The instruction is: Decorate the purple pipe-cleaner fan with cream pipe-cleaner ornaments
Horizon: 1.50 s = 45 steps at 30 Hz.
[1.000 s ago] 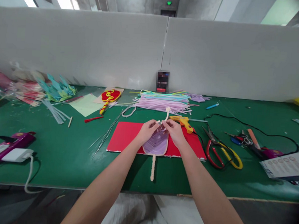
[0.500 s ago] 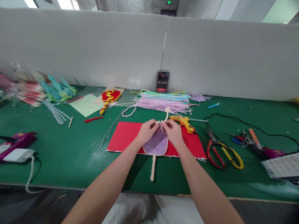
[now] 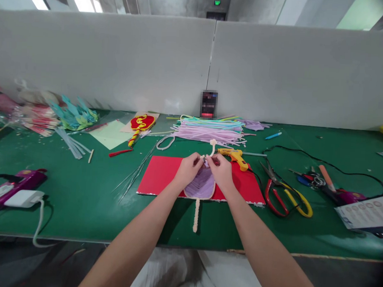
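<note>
A purple fan-shaped craft piece (image 3: pixel 201 184) with a cream fuzzy rim lies over a red board (image 3: pixel 161 172). Its twisted cream handle (image 3: pixel 196 216) points toward me past the board's near edge. At the top of the piece, my left hand (image 3: pixel 190 167) and my right hand (image 3: pixel 220 166) meet, each pinching a cream pipe cleaner (image 3: pixel 213 147). One end of this pipe cleaner curls up beyond my right fingers. The exact spot between my fingertips is partly hidden.
Behind the board lies a pile of pipe cleaners (image 3: pixel 208 131). A yellow glue gun (image 3: pixel 237 157) rests at the board's right, beside red-and-yellow-handled pliers (image 3: pixel 285 193). Thin wires (image 3: pixel 133 179) and a red-and-yellow fan (image 3: pixel 141 123) are to the left. A purple power strip (image 3: pixel 25 184) sits far left.
Almost nothing differs. My fingers stay pinched at the top of the purple piece, and the free end of the pipe cleaner has shifted very slightly.
</note>
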Motion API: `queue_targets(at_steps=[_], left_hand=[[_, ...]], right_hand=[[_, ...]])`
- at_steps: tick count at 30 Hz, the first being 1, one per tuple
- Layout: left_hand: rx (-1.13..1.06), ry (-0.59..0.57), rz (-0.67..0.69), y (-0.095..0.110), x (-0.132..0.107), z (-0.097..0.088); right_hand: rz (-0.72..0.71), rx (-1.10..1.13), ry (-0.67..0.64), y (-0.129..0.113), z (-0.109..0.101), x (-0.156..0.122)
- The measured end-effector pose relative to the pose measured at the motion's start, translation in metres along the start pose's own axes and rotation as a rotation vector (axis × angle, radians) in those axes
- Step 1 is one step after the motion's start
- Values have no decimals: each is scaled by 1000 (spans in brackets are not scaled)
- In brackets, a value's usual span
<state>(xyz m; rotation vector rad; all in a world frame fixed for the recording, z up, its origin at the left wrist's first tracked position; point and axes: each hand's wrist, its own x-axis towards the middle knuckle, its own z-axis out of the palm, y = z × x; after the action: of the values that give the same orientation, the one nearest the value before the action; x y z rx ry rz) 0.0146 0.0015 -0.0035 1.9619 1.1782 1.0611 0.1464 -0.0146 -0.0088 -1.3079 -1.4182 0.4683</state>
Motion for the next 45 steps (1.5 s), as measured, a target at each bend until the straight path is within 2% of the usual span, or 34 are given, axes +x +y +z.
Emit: queue_targets(at_steps=[3, 8, 11, 17, 24, 29, 34, 41, 45], left_hand=[[-47, -15, -25, 1, 1, 1], [-73, 5, -65, 1, 2, 1], [-109, 3, -76, 0, 2, 0], [-237, -17, -78, -4, 4, 3], [-148, -10, -73, -1, 2, 1], [-133, -5, -89, -1, 2, 1], [-135, -6, -80, -2, 2, 1], [-134, -9, -88, 1, 2, 1], [-131, -25, -59, 2, 2, 1]], right_hand=[[49, 80, -16, 3, 0, 2], [225, 332, -125, 8, 3, 6], [247, 399, -157, 10, 3, 7], [173, 285, -106, 14, 2, 9], [180, 288, -118, 12, 1, 8], [281, 326, -155, 9, 2, 8], [244, 321, -160, 11, 2, 8], [289, 375, -170, 10, 2, 7], [232, 331, -156, 8, 3, 7]])
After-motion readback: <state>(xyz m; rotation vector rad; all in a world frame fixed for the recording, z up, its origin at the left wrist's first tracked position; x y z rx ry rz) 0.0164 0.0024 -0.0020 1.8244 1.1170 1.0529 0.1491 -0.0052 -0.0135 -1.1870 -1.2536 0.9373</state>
